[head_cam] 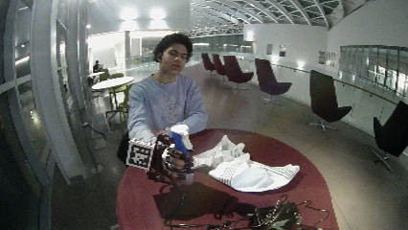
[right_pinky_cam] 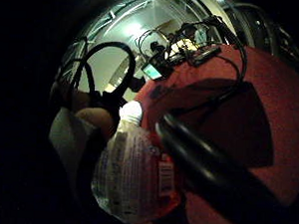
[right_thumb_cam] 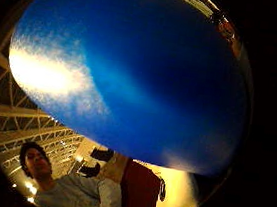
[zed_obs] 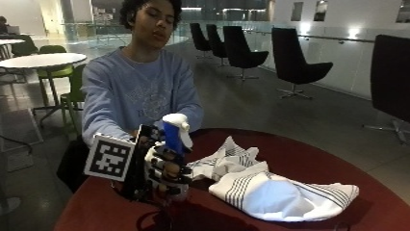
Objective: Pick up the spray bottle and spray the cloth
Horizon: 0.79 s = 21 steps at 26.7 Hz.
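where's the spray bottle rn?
Outside view: the spray bottle is upright in the gloved right hand, above the red table, beside the striped cloth.

Round red table (zed_obs: 307,163) with a tangle of cables and electronics (head_cam: 271,218) at its near edge, black chairs (zed_obs: 296,62) along the glass railing behind, a white table (zed_obs: 38,60) with green chairs (zed_obs: 54,72) further back.

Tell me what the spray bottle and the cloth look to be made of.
Spray bottle: looks like plastic, with a smooth white trigger head and glossy blue neck; the little finger side palm view shows a clear body with a printed label. Cloth: soft woven fabric, probably cotton, matte white with thin dark stripes, lying in crumpled folds.
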### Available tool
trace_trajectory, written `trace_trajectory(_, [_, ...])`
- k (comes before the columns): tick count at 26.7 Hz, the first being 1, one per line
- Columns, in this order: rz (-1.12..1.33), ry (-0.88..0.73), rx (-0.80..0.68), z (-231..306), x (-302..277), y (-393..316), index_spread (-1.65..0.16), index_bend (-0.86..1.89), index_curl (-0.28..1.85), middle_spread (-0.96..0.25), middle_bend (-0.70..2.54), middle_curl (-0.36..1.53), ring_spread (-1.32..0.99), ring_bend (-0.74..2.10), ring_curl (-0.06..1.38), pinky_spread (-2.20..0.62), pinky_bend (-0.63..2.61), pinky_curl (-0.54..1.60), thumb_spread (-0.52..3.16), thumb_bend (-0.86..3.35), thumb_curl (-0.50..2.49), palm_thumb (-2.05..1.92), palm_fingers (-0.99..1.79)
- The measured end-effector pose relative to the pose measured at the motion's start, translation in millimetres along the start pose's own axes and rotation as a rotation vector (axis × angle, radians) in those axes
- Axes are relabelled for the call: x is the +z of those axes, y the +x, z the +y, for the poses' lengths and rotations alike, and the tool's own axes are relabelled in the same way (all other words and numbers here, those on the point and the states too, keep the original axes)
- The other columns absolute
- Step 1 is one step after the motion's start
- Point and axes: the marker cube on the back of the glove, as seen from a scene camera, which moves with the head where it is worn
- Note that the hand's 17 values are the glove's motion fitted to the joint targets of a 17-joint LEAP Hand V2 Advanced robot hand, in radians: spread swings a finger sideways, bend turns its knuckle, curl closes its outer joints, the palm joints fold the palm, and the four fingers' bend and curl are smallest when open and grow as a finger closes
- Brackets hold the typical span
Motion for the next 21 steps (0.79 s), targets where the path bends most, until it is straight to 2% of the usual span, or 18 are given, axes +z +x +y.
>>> trace_trajectory(10, [-0.036,-0.459,0.052,2.4,13.6,-54.0,-0.22,0.17,0.37,-0.11,0.43,0.46,-0.09,0.60,0.39,0.08,0.27,0.34,0.64,-0.03,0.57,0.93,1.22])
trace_trajectory(21, [0.022,-0.764,0.246,19.8,43.9,-72.6,-0.21,0.16,0.40,-0.10,0.42,0.47,-0.08,0.59,0.39,0.08,0.27,0.35,0.63,-0.03,0.61,0.93,1.19])
